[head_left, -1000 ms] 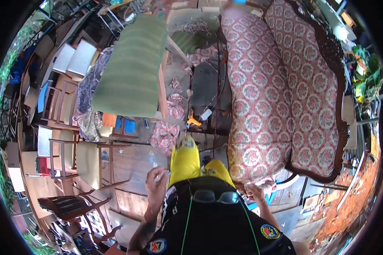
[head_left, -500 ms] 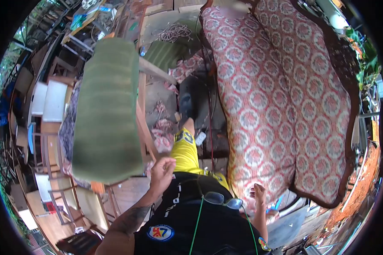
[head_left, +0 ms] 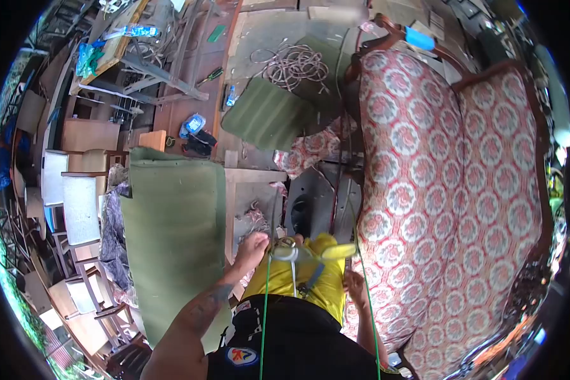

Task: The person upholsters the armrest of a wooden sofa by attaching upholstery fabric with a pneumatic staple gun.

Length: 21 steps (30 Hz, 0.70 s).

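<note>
My left hand [head_left: 252, 251] is curled into a loose fist in front of my waist, beside the right edge of a green padded slab [head_left: 177, 247]. On the other side, my right hand [head_left: 354, 286] hangs low with its fingers curled in, close to the near left edge of a sofa [head_left: 402, 190] in red-and-cream floral fabric. Nothing shows in either hand. Glasses [head_left: 286, 253] on a green cord [head_left: 265, 310] dangle over my yellow shorts [head_left: 323, 288], between the hands.
Ahead lie a coil of rope [head_left: 294, 66], a green striped cushion [head_left: 266, 114] and a piece of floral fabric [head_left: 307, 152]. A wooden bar [head_left: 256, 175] crosses the gap before me. Wooden chairs [head_left: 82, 209] stand left; a worktable [head_left: 117, 44] is at the far left.
My view has shifted, showing more of the floor ahead. The green slab and the sofa now appear lower. The glasses have swung forward, and my right hand has come inward.
</note>
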Available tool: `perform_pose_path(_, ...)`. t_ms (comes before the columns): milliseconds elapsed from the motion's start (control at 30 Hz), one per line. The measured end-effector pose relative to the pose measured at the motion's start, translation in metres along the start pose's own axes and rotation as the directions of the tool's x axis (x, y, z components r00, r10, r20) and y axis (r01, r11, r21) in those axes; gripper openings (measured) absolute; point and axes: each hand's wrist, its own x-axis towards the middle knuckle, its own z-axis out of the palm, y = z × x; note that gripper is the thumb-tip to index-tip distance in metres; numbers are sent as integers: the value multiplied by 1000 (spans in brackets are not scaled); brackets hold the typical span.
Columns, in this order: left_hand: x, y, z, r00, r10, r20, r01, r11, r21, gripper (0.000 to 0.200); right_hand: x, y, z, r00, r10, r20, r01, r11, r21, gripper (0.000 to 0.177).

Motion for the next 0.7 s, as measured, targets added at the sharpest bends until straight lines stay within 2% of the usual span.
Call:
perform_pose_path(33, 25, -22, 2, 1000, 19, -3, -19, 993, -119, 28, 16, -32, 0, 1000, 19, -3, -19, 999, 26, 41)
perform_pose_path(67, 64, -66, 14, 999, -29, -41, 22, 985, -170, 32, 36, -60, 0, 996, 63, -63, -62, 998, 10, 45)
perform_pose_path(100, 100, -101, 25, 994, -77, -82, 57, 973, -225, 37, 59, -85, -2, 995, -18, -100, 16, 1000, -17, 40)
perform_pose_path(133, 131, -85, 21, 965, -256, 52, 260, 921, -291, 41, 88, -91, -7, 989, -96, -112, 74, 979, -188, 42)
perform_pose_path(167, 162, -69, 16, 888, -422, 184, 460, 832, -311, 45, 122, -94, -11, 977, -183, -108, 135, 927, -350, 44)
perform_pose_path(200, 178, -27, 22, 855, -497, 152, 503, 718, -481, 46, 140, -130, -8, 987, -152, -44, 129, 936, -326, 49)
perform_pose_path(233, 193, 5, 25, 811, -569, 136, 512, 579, -634, 50, 178, -134, -8, 987, -158, -19, 142, 931, -337, 49)
perform_pose_path(267, 206, 17, 26, 806, -580, 120, 505, 567, -650, 50, 219, -131, -5, 966, -234, 105, 255, 824, -505, 51)
perform_pose_path(300, 220, 28, 27, 788, -601, 132, 523, 541, -659, 55, 248, -124, -3, 953, -270, 137, 297, 748, -594, 52)
perform_pose_path(367, 266, 32, 32, 775, -620, 125, 519, 509, -687, 61, 281, -173, 21, 919, -338, 200, 368, 559, -743, 54)
perform_pose_path(433, 276, 25, 42, 751, -658, 60, 484, 486, -727, 43, 292, -212, 28, 960, -214, 182, 278, 625, -729, 49)
perform_pose_path(467, 280, 23, 44, 753, -653, 81, 508, 499, -702, 44, 304, -221, 24, 962, -193, 192, 271, 616, -739, 49)
perform_pose_path(500, 275, 23, 50, 735, -672, 92, 523, 475, -707, 44, 308, -228, 19, 965, -185, 185, 262, 681, -684, 45)
perform_pose_path(533, 272, 24, 53, 695, -713, 93, 531, 421, -736, 43, 313, -237, 16, 966, -187, 176, 257, 742, -620, 41)
perform_pose_path(567, 279, 32, 48, 663, -744, 86, 523, 377, -765, 43, 320, -250, 13, 965, -187, 185, 262, 739, -621, 41)
perform_pose_path(600, 285, 42, 37, 659, -741, 129, 523, 328, -787, 64, 321, -265, 7, 978, -122, 170, 202, 767, -609, 40)
perform_pose_path(633, 294, 39, 31, 655, -745, 127, 524, 327, -787, 64, 320, -278, 1, 987, -52, 153, 134, 792, -595, 39)
perform_pose_path(667, 308, 29, 26, 647, -763, 8, 467, 388, -795, 63, 325, -289, -3, 987, -18, 159, 120, 743, -658, 39)
perform_pose_path(700, 324, 26, 18, 631, -768, -111, 410, 451, -793, 61, 335, -278, -9, 987, -53, 151, 140, 739, -658, 40)
